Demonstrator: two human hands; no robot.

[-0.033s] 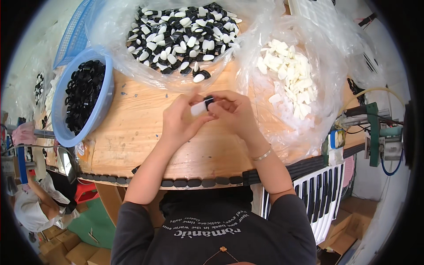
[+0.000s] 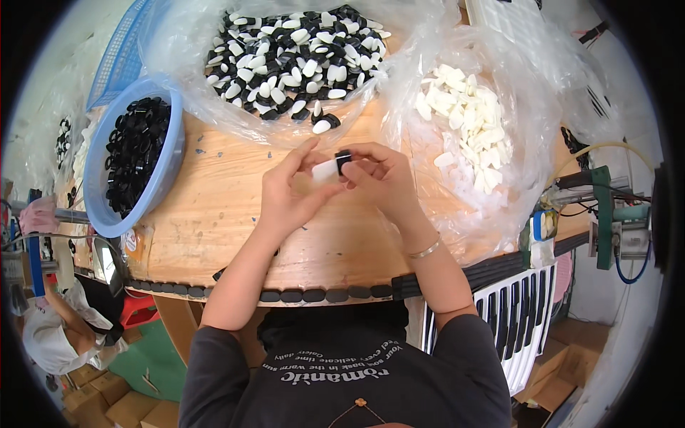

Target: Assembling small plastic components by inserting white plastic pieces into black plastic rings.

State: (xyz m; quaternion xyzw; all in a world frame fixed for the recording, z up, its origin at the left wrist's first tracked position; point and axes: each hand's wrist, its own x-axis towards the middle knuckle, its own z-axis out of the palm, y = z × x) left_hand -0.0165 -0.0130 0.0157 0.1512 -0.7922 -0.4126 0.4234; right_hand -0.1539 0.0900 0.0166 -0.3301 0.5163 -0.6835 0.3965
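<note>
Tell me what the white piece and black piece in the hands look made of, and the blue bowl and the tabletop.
White piece in the left hand: likely moulded plastic, smooth, matte. Black piece at the right hand: probably plastic too, slightly glossy; too small to be sure. Blue bowl: plastic, judging by its even colour and thin rolled rim. Tabletop: bare light wood, grain visible, scuffed.
</note>
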